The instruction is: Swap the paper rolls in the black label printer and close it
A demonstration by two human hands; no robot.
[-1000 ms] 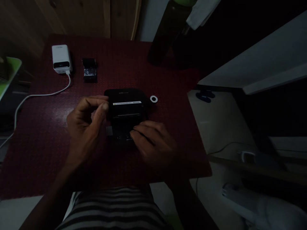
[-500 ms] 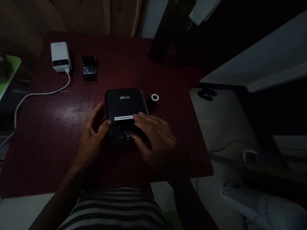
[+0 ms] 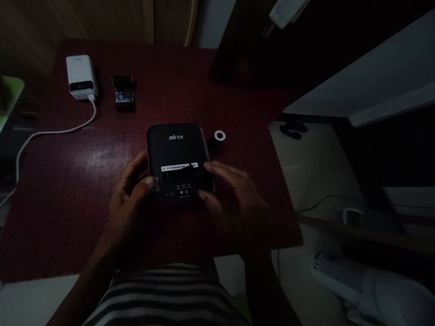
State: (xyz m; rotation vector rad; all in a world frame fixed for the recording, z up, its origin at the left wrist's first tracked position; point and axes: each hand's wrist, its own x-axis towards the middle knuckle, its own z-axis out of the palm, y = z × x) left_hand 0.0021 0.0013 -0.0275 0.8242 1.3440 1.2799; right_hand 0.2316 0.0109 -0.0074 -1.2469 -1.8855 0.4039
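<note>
A black box-shaped device [image 3: 177, 156] with a white logo and a yellow-white warning strip lies closed in the middle of the dark red table [image 3: 68, 181]. My left hand [image 3: 131, 199] is cupped against its left near corner, thumb touching the edge. My right hand [image 3: 234, 201] hovers at its right near side, fingers spread and slightly blurred, fingertips close to the front panel with small buttons. A small white ring-shaped spool [image 3: 219, 136] rests just right of the device's far corner.
At the far left stands a white power bank [image 3: 80, 76] with a white cable [image 3: 50, 132] trailing off the left edge. A small black part [image 3: 123, 93] lies beside it. A light desk or shelf [image 3: 316, 167] adjoins the table's right edge. The room is dim.
The device's lid, raised a second ago, is now down flat. My left hand dropped from the lid to the device's left corner; my right hand slid off the top to the right.
</note>
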